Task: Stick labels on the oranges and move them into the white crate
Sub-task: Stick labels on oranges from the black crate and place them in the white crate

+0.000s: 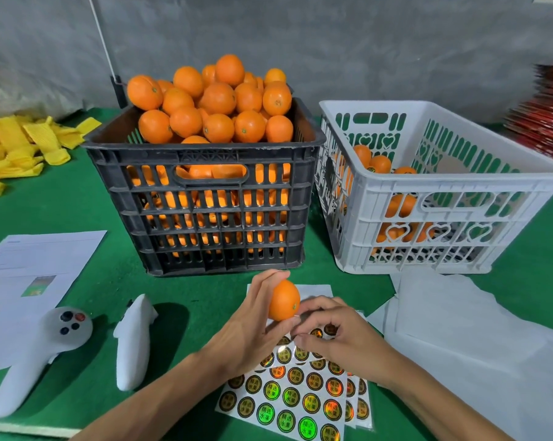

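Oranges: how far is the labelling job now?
Done: a few oranges lie in the white crate. In hand: the left hand holds one orange while the right hand works at the sticker sheet. Left: the black crate is heaped full.

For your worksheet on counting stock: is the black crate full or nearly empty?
Full. The black crate is heaped with oranges above its rim, and orange shows through its side slots down to the bottom.
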